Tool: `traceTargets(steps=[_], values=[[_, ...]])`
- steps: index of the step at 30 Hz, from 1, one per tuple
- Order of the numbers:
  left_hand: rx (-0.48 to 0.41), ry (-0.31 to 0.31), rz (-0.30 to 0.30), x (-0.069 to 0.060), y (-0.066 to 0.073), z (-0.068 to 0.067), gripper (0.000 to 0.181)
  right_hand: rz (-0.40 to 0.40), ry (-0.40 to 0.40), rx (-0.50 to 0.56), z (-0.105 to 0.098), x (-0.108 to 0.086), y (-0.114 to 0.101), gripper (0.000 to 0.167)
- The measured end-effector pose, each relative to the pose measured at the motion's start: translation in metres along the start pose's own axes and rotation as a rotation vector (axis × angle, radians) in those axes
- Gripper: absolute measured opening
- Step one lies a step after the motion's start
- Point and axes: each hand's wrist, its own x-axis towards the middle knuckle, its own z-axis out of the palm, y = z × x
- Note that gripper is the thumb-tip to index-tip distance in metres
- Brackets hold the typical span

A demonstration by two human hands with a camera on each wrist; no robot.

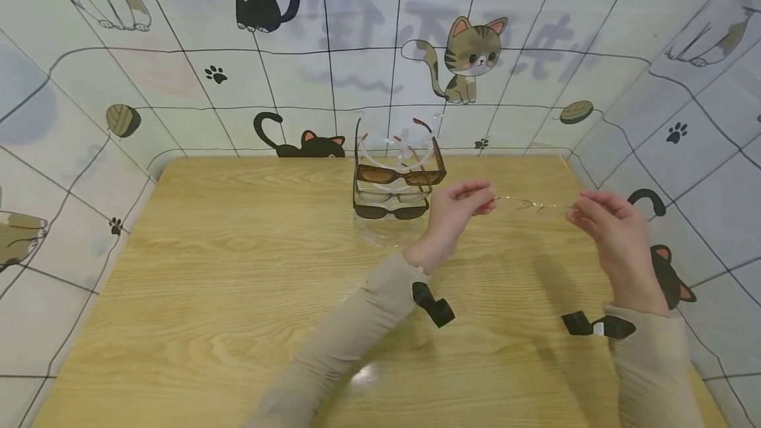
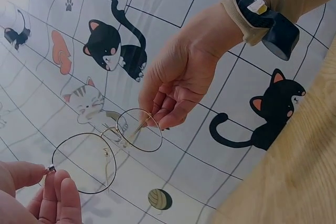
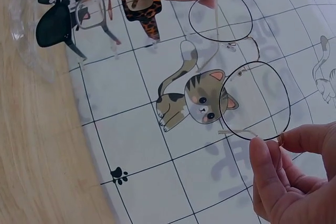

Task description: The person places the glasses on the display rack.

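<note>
Between my two hands is a pair of thin wire-rimmed round eyeglasses [image 1: 538, 205], held in the air above the table's right side. My left hand [image 1: 446, 220] pinches one outer corner of the frame, near the hinge. At the opposite corner, my right hand [image 1: 621, 243] pinches the frame between thumb and fingers. Both dark rims and the bridge [image 3: 257, 48] show in the right wrist view, with the thin temples extending behind the lenses. Left of my left hand stands a clear display stand [image 1: 380, 240] bearing several other pairs.
On the stand are tortoiseshell sunglasses [image 1: 399, 177] above, clear-lens glasses [image 1: 392, 197] in the middle and black sunglasses [image 1: 371, 211] below. The stand is on a wooden table [image 1: 208, 269]. A cat-print cloth [image 1: 357, 71] rises behind the table and along its sides.
</note>
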Motion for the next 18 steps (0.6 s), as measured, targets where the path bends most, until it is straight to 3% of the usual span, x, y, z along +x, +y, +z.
traceTargets(steps=[9, 18], values=[[0.024, -0.009, 0.082, -0.001, 0.028, 0.003, 0.017, -0.003, 0.013, -0.087, 0.019, 0.006, -0.018, 0.011], [0.014, 0.006, 0.13, -0.002, 0.057, -0.008, 0.022, -0.021, -0.057, -0.052, 0.048, 0.017, -0.029, 0.012]])
